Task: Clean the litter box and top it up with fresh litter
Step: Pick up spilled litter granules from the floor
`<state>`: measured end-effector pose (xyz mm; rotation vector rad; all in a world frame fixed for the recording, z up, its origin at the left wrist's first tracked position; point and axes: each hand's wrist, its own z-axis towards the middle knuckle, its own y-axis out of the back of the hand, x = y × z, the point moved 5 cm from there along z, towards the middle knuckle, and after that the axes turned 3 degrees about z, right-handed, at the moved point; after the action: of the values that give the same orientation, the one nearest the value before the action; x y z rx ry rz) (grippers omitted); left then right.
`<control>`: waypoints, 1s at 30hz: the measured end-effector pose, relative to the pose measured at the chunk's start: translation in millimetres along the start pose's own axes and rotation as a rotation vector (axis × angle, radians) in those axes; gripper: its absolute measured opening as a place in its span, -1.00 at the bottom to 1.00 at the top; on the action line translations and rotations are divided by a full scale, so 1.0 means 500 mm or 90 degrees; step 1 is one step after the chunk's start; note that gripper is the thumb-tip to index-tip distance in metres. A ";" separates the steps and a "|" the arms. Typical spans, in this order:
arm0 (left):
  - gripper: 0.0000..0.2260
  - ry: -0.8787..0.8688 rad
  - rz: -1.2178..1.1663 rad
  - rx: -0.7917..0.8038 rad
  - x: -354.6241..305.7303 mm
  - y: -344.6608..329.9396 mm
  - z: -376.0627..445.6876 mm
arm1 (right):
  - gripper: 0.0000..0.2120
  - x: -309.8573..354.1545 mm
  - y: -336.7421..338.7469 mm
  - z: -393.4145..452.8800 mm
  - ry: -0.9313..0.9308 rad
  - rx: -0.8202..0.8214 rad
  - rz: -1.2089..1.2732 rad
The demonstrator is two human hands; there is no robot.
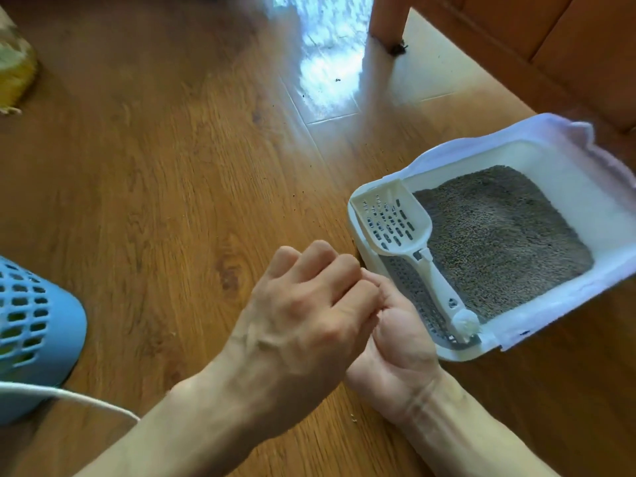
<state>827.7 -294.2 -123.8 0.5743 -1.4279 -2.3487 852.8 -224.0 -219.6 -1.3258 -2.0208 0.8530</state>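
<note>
A white litter box (585, 187) sits on the wooden floor at the right, lined with a pale plastic bag (564, 130) folded over its rim. Grey litter (499, 235) fills it. A white slotted scoop (395, 218) lies across the box's near-left corner, handle pointing toward me. My hands meet just left of the box. My left hand (303, 304) is curled, knuckles up, and covers the fingers of my right hand (402, 339). Only the right hand's thumb and palm heel show. Anything between the hands is hidden.
A blue perforated basket (31, 325) lies at the left edge with a white cable (69, 397) in front of it. A wooden furniture leg (389, 18) and cabinet stand behind the box. A yellowish object (13, 74) sits top left. Small crumbs dot the floor.
</note>
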 end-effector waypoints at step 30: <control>-0.94 0.165 -0.150 -0.212 -0.010 0.094 -0.003 | -0.60 0.122 -0.054 -0.137 0.160 0.155 0.004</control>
<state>836.0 -313.9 -81.8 0.9484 -0.8724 -2.5021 867.8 -161.7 -148.4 -1.2338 -1.6640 0.8578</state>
